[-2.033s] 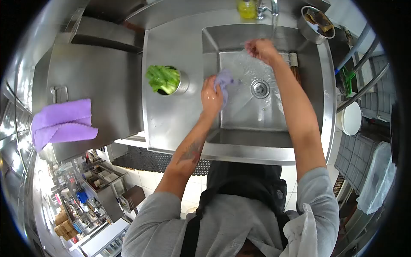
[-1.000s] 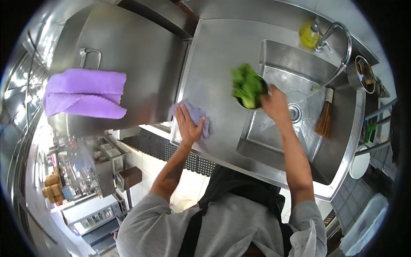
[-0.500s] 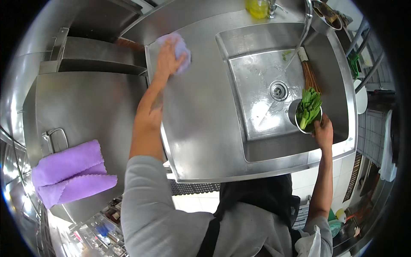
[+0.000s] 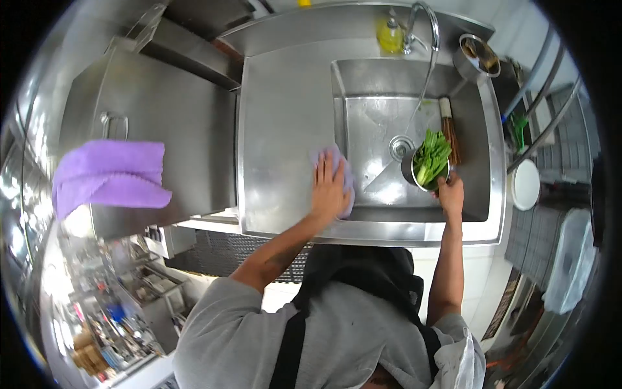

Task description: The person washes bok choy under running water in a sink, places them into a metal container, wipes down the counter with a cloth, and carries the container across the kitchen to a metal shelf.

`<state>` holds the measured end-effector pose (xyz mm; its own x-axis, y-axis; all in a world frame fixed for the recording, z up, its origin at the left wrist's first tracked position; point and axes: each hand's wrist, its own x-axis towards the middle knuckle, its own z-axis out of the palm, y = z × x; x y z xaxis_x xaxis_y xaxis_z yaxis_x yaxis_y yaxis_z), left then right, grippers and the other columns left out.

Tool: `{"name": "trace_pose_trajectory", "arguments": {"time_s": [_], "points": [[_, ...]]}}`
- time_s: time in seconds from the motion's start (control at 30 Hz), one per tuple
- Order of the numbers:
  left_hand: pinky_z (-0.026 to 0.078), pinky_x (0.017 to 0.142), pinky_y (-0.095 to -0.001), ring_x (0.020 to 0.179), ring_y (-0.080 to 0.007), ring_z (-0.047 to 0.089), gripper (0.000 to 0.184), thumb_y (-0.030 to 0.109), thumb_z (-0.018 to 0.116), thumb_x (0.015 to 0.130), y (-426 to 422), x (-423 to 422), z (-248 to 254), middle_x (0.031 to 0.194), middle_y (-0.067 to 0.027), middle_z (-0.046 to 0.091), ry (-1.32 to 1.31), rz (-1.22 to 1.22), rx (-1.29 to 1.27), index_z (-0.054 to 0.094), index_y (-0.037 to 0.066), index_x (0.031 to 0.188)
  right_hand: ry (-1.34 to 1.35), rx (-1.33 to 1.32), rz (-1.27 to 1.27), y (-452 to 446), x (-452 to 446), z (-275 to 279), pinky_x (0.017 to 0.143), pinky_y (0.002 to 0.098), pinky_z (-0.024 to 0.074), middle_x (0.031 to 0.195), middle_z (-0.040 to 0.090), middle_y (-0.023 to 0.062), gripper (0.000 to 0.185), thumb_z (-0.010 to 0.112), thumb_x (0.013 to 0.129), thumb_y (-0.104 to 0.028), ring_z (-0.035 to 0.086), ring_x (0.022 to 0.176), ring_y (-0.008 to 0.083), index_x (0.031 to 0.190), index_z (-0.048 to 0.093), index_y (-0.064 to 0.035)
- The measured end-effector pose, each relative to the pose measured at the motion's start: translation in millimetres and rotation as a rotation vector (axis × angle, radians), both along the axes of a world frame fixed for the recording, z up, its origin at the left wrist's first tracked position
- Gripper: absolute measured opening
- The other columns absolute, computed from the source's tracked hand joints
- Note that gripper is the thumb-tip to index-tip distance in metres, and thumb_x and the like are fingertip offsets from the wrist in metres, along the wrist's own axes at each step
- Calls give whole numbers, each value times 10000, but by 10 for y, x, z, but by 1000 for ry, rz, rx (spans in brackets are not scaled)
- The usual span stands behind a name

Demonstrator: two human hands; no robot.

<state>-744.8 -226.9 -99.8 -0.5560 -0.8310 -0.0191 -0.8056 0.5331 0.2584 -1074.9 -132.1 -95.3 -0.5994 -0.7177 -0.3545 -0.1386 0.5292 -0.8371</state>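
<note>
My left hand [image 4: 329, 191] presses a light purple cloth [image 4: 349, 185] onto the steel counter at the sink's left rim, its fingers laid over the cloth. On the right, my right hand [image 4: 452, 193] grips the near edge of a small metal pot [image 4: 408, 167]. Leafy greens [image 4: 433, 157] fill the pot and stick up above its rim. The pot is over the steel sink [image 4: 379, 214], close to the drain [image 4: 401, 148]. Beyond it, a brush of thin brown sticks with a pale handle [image 4: 446, 108] leans along the sink's right side.
Water runs from the curved faucet [image 4: 435, 40] into the sink. A yellow soap bottle [image 4: 391, 37] and a metal container [image 4: 468, 65] stand behind the basin. A folded purple towel [image 4: 120, 165] hangs over a handle at left.
My left hand has slid the cloth from the counter's far left corner to the sink's near left edge. The camera view has shifted. My right hand still grips the pot.
</note>
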Motion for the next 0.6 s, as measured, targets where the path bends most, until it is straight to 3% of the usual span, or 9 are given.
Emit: {"name": "trace_pose_trajectory", "arguments": {"time_s": [0.1,0.17,0.23,0.3,0.4,0.5,0.53,0.6], "points": [[213,1163,-554,1412,-476,237,725,183,647,816,-927,-342,-181,1513,-282,273,195,192,-192,361,12,1460,-52,-8,40,101,-79,87,449,282,458,680,633,114,182,534,898,-62,592,500,144,1009,587,72],[276,1151,-489,1382,-414,350,681,147,671,797,-1624,-445,-405,1460,-266,396,232,138,-316,432,25,1423,-22,-31,44,151,-126,167,446,278,470,705,642,118,200,528,899,-39,601,507,145,1045,585,85],[405,1064,-434,1267,-369,508,571,113,682,792,-2224,-564,-461,1352,-232,535,486,196,17,541,58,1343,-45,-29,74,257,-348,130,441,280,477,733,650,129,200,539,898,-31,605,499,149,1053,584,89],[473,978,-392,1173,-346,586,468,94,663,822,-2254,-671,50,1272,-210,604,557,488,118,594,86,1286,-100,-29,90,416,-530,79,425,280,479,755,654,136,225,536,904,-16,610,494,155,1094,573,98],[437,1018,-368,1205,-310,570,451,129,660,869,-1933,-291,372,1290,-191,599,811,478,-68,567,57,1305,-161,-22,51,558,-739,-103,428,281,486,749,652,133,241,538,905,-24,611,494,159,1107,563,105],[382,1071,-375,1268,-294,508,542,223,644,925,-898,295,634,1367,-187,534,798,417,-165,465,-21,1376,-237,-10,14,651,-829,-360,434,283,497,753,656,143,255,538,903,-30,622,501,167,1114,556,112],[357,1091,-427,1307,-357,461,590,288,630,938,-524,476,645,1407,-240,475,757,423,-133,435,-23,1400,-252,-10,-19,684,-806,-425,434,283,497,753,656,143,255,538,903,-30,622,501,167,1114,556,112],[188,1136,-592,1408,-509,208,857,471,651,883,208,950,186,1501,-362,234,266,445,-232,280,13,1504,-208,-22,-49,705,-778,-547,439,281,505,727,654,141,264,533,893,-29,628,500,169,1114,553,112]]}}
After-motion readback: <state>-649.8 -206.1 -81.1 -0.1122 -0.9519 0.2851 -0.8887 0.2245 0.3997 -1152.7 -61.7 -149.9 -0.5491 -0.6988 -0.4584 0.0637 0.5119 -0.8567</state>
